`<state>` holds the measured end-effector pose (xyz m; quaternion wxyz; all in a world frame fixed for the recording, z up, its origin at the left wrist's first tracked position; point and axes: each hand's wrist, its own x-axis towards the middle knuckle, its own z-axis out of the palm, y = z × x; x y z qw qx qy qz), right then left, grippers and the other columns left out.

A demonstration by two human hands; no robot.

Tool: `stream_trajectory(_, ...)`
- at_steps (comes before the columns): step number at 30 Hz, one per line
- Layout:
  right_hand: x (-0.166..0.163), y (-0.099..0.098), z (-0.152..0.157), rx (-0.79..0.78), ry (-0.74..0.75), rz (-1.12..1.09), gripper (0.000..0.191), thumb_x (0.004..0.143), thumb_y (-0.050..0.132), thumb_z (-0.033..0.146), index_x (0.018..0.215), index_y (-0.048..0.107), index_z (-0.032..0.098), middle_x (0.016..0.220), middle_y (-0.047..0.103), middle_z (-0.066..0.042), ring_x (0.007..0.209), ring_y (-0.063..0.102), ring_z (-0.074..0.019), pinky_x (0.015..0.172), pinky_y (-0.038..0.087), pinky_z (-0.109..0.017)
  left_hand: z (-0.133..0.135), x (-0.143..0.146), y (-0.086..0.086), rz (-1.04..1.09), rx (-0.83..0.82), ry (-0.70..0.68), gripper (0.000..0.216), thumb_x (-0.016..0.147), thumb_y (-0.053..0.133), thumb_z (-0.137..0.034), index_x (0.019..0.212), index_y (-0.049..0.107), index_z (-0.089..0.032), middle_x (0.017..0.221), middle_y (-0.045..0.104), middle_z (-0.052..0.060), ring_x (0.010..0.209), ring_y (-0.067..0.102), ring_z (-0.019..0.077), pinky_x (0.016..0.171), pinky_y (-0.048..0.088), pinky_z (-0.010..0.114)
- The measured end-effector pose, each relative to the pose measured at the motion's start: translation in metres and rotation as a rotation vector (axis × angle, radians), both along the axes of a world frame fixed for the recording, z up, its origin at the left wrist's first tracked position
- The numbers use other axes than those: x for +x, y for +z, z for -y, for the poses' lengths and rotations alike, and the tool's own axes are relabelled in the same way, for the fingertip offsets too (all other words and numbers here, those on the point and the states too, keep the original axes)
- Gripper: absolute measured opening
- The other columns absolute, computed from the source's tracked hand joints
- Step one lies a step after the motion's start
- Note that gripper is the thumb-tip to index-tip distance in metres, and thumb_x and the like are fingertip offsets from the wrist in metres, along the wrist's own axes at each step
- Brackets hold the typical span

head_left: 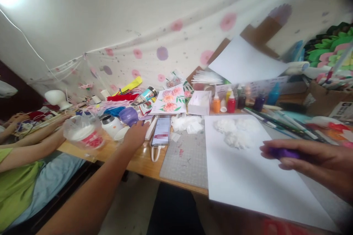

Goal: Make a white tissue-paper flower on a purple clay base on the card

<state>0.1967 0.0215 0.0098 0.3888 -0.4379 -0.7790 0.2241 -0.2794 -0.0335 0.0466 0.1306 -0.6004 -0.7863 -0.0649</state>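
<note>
A: Where is the purple piece (284, 153)?

B: In the right hand (311, 159), over the right part of the white sheet (248, 183), just below the tufts of white fluff (237, 132). The fingers wrap over it and the thumb closes under it, so the hand is clamped on it. It is too blurred to say what it is.

A: Which way does it lie?

B: Its long axis runs almost level, across the view from right to left. The free end points left, toward the middle of the sheet, and the other end is buried in the palm.

A: And the left hand (135, 136)?

B: It is stretched out to the clutter, fingertips at the purple cup (128, 115), beside the white jar (111, 125) and the phone (161, 131). I cannot tell whether it grips anything.

A: What could go wrong?

B: I see 2 risks. The 2 hands are well apart and the head is turned between them, so the purple piece could dip and, if it marks, smear the sheet or flatten the fluff. The left arm crosses a crowded edge, so a sleeve or wrist could knock the jar or the plastic tub (82, 132) toward the other person's arm (33, 139).
</note>
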Motion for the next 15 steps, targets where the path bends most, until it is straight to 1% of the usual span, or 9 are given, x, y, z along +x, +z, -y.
stream_trajectory(3, -0.001, 0.017, 0.002, -0.058, 0.097, -0.079, 0.027, 0.068, 0.072, 0.053, 0.082, 0.073, 0.030, 0.080, 0.074, 0.001, 0.071, 0.071, -0.0179, 0.058, 0.058, -0.019, 0.007, 0.034, 0.011, 0.043, 0.171, -0.053, 0.037, 0.085, 0.040, -0.015, 0.121, 0.051, -0.014, 0.119, 0.054, 0.015, 0.118, 0.045, 0.0283, 0.102, 0.033, 0.044)
stream_trajectory(5, -0.011, 0.029, 0.007, -0.006, 0.065, -0.147, 0.027, 0.068, 0.072, 0.052, 0.078, 0.072, 0.027, 0.072, 0.073, 0.001, 0.060, 0.069, -0.0165, 0.053, 0.058, -0.020, 0.013, 0.084, 0.012, 0.135, 0.339, -0.118, 0.040, 0.090, 0.038, -0.028, 0.128, 0.042, -0.016, 0.129, 0.047, 0.014, 0.121, 0.042, 0.0263, 0.105, 0.031, 0.043)
stream_trajectory(6, -0.019, 0.034, 0.011, 0.051, 0.029, -0.185, 0.029, 0.071, 0.070, 0.052, 0.080, 0.071, 0.025, 0.071, 0.073, 0.000, 0.060, 0.069, -0.0166, 0.054, 0.058, -0.022, 0.015, 0.116, 0.011, 0.431, 0.522, -0.276, 0.041, 0.088, 0.045, -0.033, 0.125, 0.044, -0.017, 0.130, 0.047, 0.013, 0.117, 0.046, 0.0256, 0.102, 0.035, 0.042)
stream_trajectory(7, -0.027, 0.037, 0.014, 0.124, -0.014, -0.190, 0.027, 0.075, 0.067, 0.049, 0.084, 0.070, 0.023, 0.074, 0.073, -0.001, 0.063, 0.069, -0.0169, 0.057, 0.059, -0.023, 0.016, 0.149, 0.009, 0.785, 0.622, -0.459, 0.043, 0.085, 0.050, -0.038, 0.124, 0.045, -0.021, 0.133, 0.046, 0.011, 0.116, 0.048, 0.0252, 0.100, 0.038, 0.041)
stream_trajectory(8, -0.036, 0.039, 0.018, 0.200, -0.016, -0.159, 0.024, 0.080, 0.064, 0.044, 0.089, 0.069, 0.022, 0.082, 0.073, -0.002, 0.070, 0.070, -0.0172, 0.063, 0.059, -0.025, 0.016, 0.183, 0.008, 1.171, 0.608, -0.604, 0.044, 0.086, 0.049, -0.042, 0.126, 0.044, -0.024, 0.137, 0.043, 0.009, 0.120, 0.046, 0.0252, 0.101, 0.038, 0.042)
stream_trajectory(9, -0.043, 0.038, 0.022, 0.298, 0.022, -0.143, 0.022, 0.085, 0.060, 0.036, 0.097, 0.067, 0.021, 0.091, 0.073, -0.004, 0.079, 0.069, -0.0176, 0.071, 0.058, -0.028, 0.015, 0.215, 0.007, 1.554, 0.506, -0.674, 0.045, 0.088, 0.045, -0.046, 0.128, 0.043, -0.027, 0.140, 0.041, 0.007, 0.126, 0.042, 0.0249, 0.102, 0.037, 0.042)
stream_trajectory(11, -0.055, 0.033, 0.031, 0.434, 0.150, -0.094, 0.029, 0.090, 0.051, 0.021, 0.118, 0.057, 0.017, 0.115, 0.065, -0.009, 0.103, 0.063, -0.0179, 0.088, 0.053, -0.031, 0.008, 0.264, 0.009, 2.165, 0.256, -0.635, 0.054, 0.089, 0.032, -0.058, 0.131, 0.042, -0.026, 0.143, 0.039, 0.008, 0.129, 0.039, 0.0260, 0.103, 0.036, 0.042)
stream_trajectory(13, -0.061, 0.025, 0.039, 0.534, 0.289, 0.009, 0.041, 0.092, 0.044, 0.015, 0.133, 0.043, 0.017, 0.133, 0.053, -0.011, 0.125, 0.047, -0.0192, 0.104, 0.040, -0.040, -0.002, 0.291, 0.012, 2.480, 0.122, -0.535, 0.063, 0.087, 0.028, -0.064, 0.134, 0.041, -0.024, 0.142, 0.041, 0.009, 0.131, 0.038, 0.0248, 0.105, 0.034, 0.041)
stream_trajectory(15, -0.062, 0.021, 0.045, 0.534, 0.362, 0.124, 0.050, 0.095, 0.041, 0.026, 0.141, 0.031, 0.010, 0.145, 0.036, -0.017, 0.137, 0.027, -0.0252, 0.109, 0.029, -0.049, -0.012, 0.302, 0.012, 2.589, 0.121, -0.498, 0.067, 0.085, 0.029, -0.067, 0.136, 0.040, -0.023, 0.141, 0.043, 0.009, 0.133, 0.035, 0.0231, 0.106, 0.032, 0.040)
